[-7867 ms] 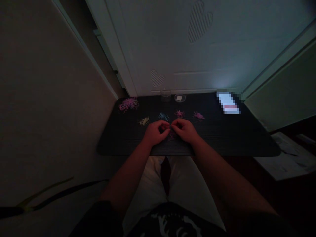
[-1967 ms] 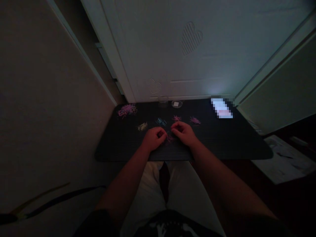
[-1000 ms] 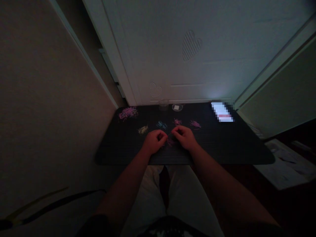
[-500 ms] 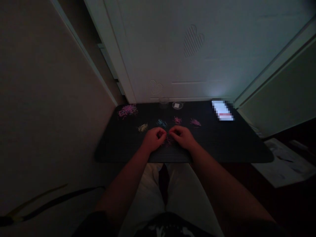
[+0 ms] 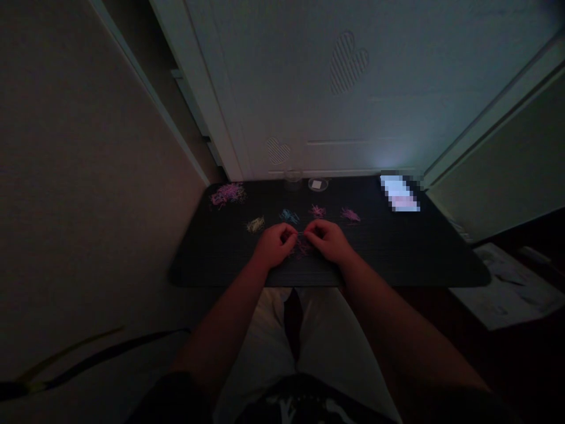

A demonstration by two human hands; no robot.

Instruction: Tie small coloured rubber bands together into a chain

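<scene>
My left hand (image 5: pixel 277 244) and my right hand (image 5: pixel 327 239) face each other low over the dark table, thumb and forefinger pinched in each. A faint thin strand (image 5: pixel 301 233) seems to run between the two pinches, too dim to make out fully. Just below the fingertips lies a small pinkish-purple heap of thin strands (image 5: pixel 302 247), partly hidden by the hands. Beyond them sit separate small heaps: yellowish strands (image 5: pixel 255 224), blue strands (image 5: pixel 289 216), pink strands (image 5: pixel 317 211) and purple strands (image 5: pixel 350 215).
A larger mixed heap of strands (image 5: pixel 227 195) lies at the table's (image 5: pixel 397 253) far left corner. Along the back edge are a clear round container (image 5: pixel 293 179) and a clear lid-like disc (image 5: pixel 318 185) with a white label. A lit phone (image 5: pixel 399 193) rests at the back right, against a white door (image 5: pixel 304 88).
Both hands stay close together, still pinched, with the right fingertips slightly farther from the left. A faint strand now shows between them. The view has tilted slightly; the heaps look unchanged.
</scene>
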